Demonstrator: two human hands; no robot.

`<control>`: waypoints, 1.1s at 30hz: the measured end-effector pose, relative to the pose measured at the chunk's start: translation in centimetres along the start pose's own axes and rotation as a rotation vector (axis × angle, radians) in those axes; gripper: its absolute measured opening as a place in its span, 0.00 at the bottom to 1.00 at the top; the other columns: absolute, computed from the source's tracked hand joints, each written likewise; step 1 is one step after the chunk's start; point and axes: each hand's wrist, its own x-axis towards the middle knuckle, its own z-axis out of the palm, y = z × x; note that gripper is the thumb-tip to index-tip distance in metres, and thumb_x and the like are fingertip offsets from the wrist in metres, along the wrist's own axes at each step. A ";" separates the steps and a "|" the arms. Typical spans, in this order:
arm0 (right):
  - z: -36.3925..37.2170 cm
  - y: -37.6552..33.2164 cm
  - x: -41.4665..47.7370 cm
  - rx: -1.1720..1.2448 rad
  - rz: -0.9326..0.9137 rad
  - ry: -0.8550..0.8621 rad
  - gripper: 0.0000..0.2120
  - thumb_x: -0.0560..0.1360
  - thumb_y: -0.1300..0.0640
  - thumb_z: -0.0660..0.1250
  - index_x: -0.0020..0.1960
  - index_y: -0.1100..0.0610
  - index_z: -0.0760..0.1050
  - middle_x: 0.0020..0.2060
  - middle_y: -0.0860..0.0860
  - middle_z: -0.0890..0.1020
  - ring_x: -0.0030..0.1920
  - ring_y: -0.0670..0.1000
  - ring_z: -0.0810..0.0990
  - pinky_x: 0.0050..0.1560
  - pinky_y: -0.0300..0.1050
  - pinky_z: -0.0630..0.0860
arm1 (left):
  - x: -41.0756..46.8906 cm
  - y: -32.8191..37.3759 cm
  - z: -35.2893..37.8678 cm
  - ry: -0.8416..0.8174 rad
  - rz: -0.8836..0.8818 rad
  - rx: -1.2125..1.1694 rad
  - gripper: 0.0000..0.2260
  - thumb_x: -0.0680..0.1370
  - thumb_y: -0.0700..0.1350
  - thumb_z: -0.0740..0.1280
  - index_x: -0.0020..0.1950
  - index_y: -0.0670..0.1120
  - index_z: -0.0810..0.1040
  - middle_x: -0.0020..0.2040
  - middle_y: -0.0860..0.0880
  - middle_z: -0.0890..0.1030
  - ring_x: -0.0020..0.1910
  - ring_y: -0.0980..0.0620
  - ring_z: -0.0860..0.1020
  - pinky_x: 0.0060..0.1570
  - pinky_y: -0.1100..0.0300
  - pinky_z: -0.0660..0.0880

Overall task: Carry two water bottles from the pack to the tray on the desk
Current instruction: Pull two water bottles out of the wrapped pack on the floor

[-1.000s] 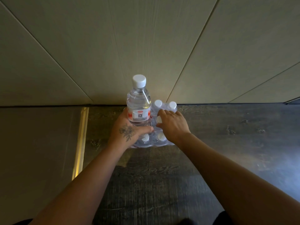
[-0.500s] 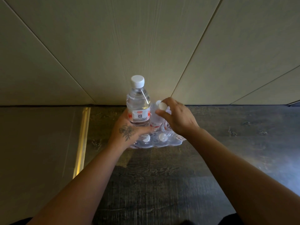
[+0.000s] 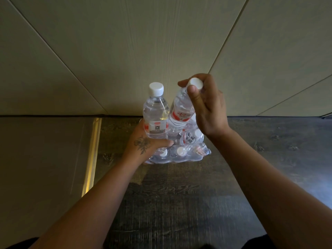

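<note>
Gripping one upright bottle (image 3: 156, 114) round its label in my left hand (image 3: 143, 146), I pinch the second bottle (image 3: 179, 114) by its capped neck with my right hand (image 3: 206, 106), tilted so it clears the floor pack (image 3: 190, 155); no tray in view.

We have one view only, from a camera worn on the head, looking forward and steeply down along both forearms. It sits close above the hands, left (image 3: 143, 146) and right (image 3: 206, 108), with the floor (image 3: 179, 203) below and the wall (image 3: 125, 51) filling the upper half.
</note>
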 end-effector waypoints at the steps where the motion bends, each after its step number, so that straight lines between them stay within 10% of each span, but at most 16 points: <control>1: 0.0 -0.1 0.0 0.009 -0.023 -0.012 0.17 0.88 0.51 0.60 0.62 0.65 0.74 0.57 0.50 0.88 0.54 0.45 0.87 0.50 0.41 0.82 | 0.0 0.1 0.0 0.003 0.005 -0.003 0.30 0.65 0.43 0.89 0.64 0.54 0.83 0.50 0.63 0.89 0.45 0.74 0.85 0.50 0.63 0.79; 4: 0.1 -0.5 0.4 0.027 -0.090 -0.034 0.15 0.88 0.52 0.59 0.63 0.64 0.75 0.56 0.52 0.88 0.52 0.44 0.86 0.49 0.38 0.78 | 0.0 0.4 0.1 0.019 0.009 -0.018 0.34 0.66 0.43 0.89 0.69 0.50 0.82 0.59 0.55 0.88 0.55 0.60 0.86 0.57 0.55 0.82; 9: 0.3 -0.7 1.2 0.052 -0.128 -0.034 0.13 0.88 0.53 0.59 0.63 0.63 0.74 0.57 0.52 0.87 0.52 0.44 0.86 0.49 0.39 0.77 | 0.2 0.3 -0.1 0.023 0.014 -0.033 0.27 0.67 0.39 0.88 0.60 0.58 0.83 0.48 0.65 0.90 0.46 0.73 0.86 0.44 0.73 0.81; 15: 0.9 -0.6 1.0 0.117 -0.065 -0.116 0.14 0.89 0.47 0.57 0.67 0.54 0.72 0.65 0.51 0.85 0.65 0.49 0.85 0.60 0.45 0.79 | 0.4 0.7 0.1 0.081 0.022 -0.069 0.28 0.66 0.40 0.88 0.63 0.53 0.84 0.53 0.59 0.91 0.54 0.62 0.88 0.58 0.56 0.84; 22: 0.8 0.7 0.0 0.215 0.215 -0.209 0.27 0.82 0.45 0.66 0.73 0.60 0.67 0.66 0.53 0.77 0.66 0.46 0.80 0.66 0.45 0.81 | 0.7 1.3 0.0 0.060 0.038 -0.015 0.28 0.65 0.46 0.89 0.61 0.56 0.84 0.54 0.65 0.90 0.53 0.66 0.88 0.53 0.60 0.81; 26: 0.7 2.0 -0.4 0.297 0.252 -0.260 0.35 0.73 0.61 0.76 0.73 0.66 0.62 0.63 0.54 0.76 0.60 0.44 0.80 0.59 0.38 0.80 | 1.0 1.4 0.3 0.091 0.041 0.023 0.36 0.64 0.44 0.90 0.70 0.50 0.82 0.63 0.54 0.89 0.64 0.52 0.86 0.66 0.48 0.82; 33: 1.8 4.0 -1.9 0.667 0.589 -0.312 0.34 0.68 0.75 0.76 0.72 0.61 0.74 0.57 0.60 0.85 0.60 0.56 0.86 0.64 0.58 0.84 | 0.9 1.6 0.2 0.070 -0.011 0.003 0.28 0.65 0.43 0.89 0.62 0.52 0.85 0.50 0.61 0.91 0.49 0.67 0.88 0.52 0.61 0.82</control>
